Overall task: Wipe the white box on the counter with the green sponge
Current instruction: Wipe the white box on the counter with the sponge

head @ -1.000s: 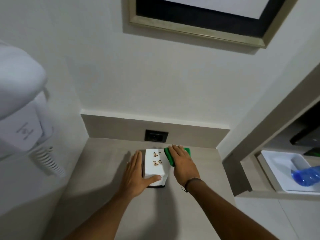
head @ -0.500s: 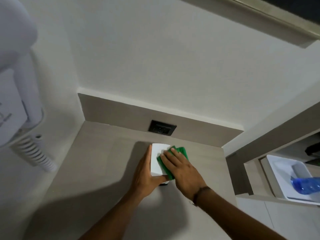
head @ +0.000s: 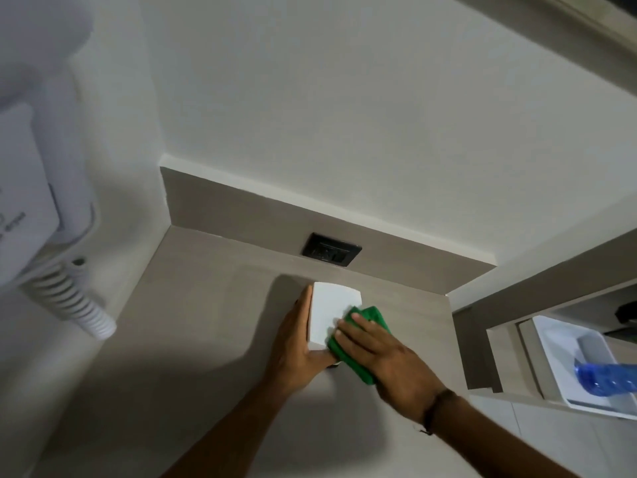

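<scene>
Right hand [head: 382, 353], fingers flat and together, presses the green sponge [head: 358, 357] onto the right part of the white box [head: 332, 312]; left hand [head: 296, 343] lies open against the box's left side, thumb at its near edge, bracing it. Box stands near the back edge of the worktop [head: 193, 339], below the dark wall socket [head: 331, 249]. Box appears light and rigid, likely to slide unless braced at its sides; sponge soft, pliable. No lettering legible on its top.
</scene>
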